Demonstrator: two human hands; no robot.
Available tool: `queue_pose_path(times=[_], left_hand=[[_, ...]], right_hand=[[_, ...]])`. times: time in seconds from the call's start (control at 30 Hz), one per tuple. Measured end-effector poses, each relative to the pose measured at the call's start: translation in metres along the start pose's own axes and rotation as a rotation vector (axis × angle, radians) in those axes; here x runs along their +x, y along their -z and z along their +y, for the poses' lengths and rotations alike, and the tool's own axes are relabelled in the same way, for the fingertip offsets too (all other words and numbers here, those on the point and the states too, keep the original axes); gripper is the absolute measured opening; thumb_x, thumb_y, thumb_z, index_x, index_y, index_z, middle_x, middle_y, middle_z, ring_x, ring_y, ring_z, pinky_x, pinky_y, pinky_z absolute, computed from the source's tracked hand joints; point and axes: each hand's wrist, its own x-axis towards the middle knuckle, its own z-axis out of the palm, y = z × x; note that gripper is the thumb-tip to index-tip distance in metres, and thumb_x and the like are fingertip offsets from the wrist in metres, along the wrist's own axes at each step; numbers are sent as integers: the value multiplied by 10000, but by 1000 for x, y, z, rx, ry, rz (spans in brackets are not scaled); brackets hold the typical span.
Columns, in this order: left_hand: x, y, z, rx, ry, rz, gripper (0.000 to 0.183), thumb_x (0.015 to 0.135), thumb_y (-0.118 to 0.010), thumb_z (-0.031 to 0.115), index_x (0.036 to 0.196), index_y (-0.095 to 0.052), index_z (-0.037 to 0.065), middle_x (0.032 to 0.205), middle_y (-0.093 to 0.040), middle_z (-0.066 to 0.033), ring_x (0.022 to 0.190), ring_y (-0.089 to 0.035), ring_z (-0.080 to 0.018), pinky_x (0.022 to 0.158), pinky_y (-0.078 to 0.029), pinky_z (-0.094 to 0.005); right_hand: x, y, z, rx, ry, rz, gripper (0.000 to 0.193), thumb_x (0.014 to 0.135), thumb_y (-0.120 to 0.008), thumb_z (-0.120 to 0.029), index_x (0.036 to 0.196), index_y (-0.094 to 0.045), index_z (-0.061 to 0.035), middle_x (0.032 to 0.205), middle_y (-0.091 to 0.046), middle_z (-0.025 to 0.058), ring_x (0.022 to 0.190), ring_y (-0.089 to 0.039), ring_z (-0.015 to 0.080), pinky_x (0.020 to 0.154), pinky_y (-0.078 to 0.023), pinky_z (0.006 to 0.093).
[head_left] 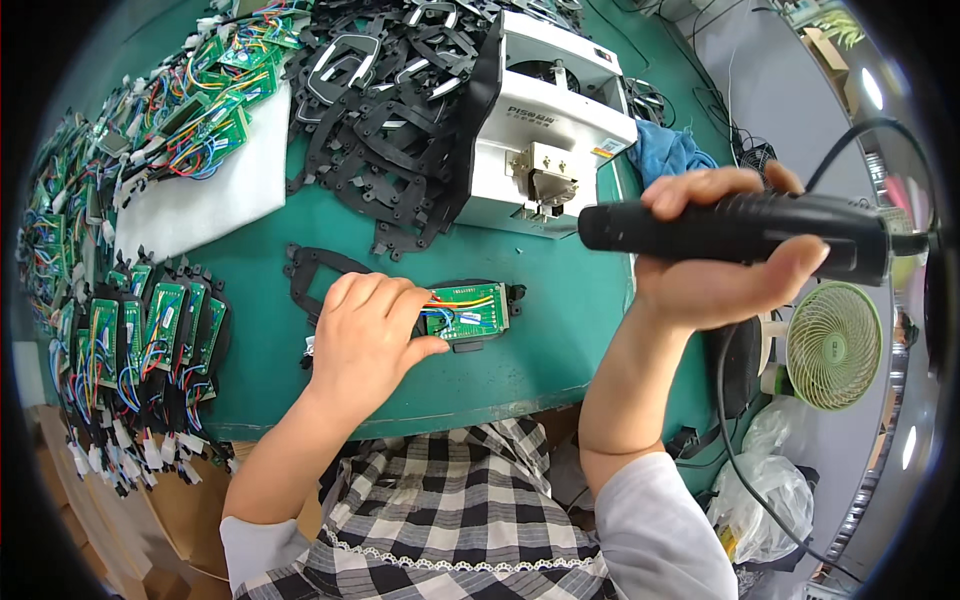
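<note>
Head view: left hand (365, 335) covers part of a green circuit board (468, 311) (wires showing), pinning it; right hand (722, 260) grips a black electric screwdriver (735, 228), tip hidden.

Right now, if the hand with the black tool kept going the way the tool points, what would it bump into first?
Likely the white machine: the black electric screwdriver in the right hand points left toward its lower front, though height is unclear.

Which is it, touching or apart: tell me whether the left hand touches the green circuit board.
Touching. The head view shows the left hand with its thumb and fingertips pressed against the left edge of the green circuit board.
</note>
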Motion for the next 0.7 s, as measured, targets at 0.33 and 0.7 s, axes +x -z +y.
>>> queue_pose_path(times=[0.33, 0.7], left_hand=[[-3, -1, 5, 50, -6, 20, 367, 635, -800, 291, 915, -678, 87, 1000, -635, -3, 940, -565, -202, 836, -373, -383], [-8, -4, -1, 64, -17, 18, 347, 642, -797, 300, 922, -682, 129, 1033, -635, 26, 980, -566, -173, 853, -367, -379]], right_hand=[[10, -22, 26, -194, 195, -206, 645, 877, -580, -526, 1030, -444, 86, 575, -592, 108, 448, -563, 142, 511, -462, 235], [-53, -39, 23, -53, -196, -411, 757, 862, -532, -624, 1161, -383, 55, 665, -570, 149, 451, -557, 223, 423, -487, 316]])
